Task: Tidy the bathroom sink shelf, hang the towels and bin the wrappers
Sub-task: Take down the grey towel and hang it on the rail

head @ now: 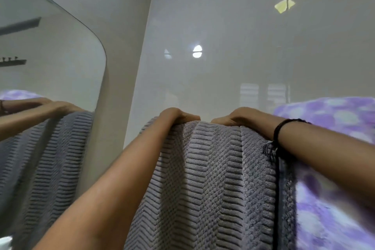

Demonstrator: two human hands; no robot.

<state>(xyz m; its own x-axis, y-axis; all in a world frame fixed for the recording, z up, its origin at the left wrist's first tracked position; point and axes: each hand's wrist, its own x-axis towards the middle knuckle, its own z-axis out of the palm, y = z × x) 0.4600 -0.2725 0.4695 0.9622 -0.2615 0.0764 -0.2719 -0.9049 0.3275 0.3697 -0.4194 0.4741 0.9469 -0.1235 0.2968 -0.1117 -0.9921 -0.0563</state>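
Observation:
A grey ribbed towel point(207, 178) hangs folded over a rail that it hides, close to the glossy white wall. My left hand point(174, 115) grips its top fold at the left, fingers curled over the far side. My right hand point(241, 117), with a black cord round the wrist, curls over the top fold just to the right, a small gap between the two hands. A purple and white patterned towel point(328, 148) hangs right beside the grey one on the right.
A mirror point(46, 63) with a rounded corner fills the left side and reflects the grey towel, a hand and dark wall racks. The white wall point(223, 57) stands directly behind the towels.

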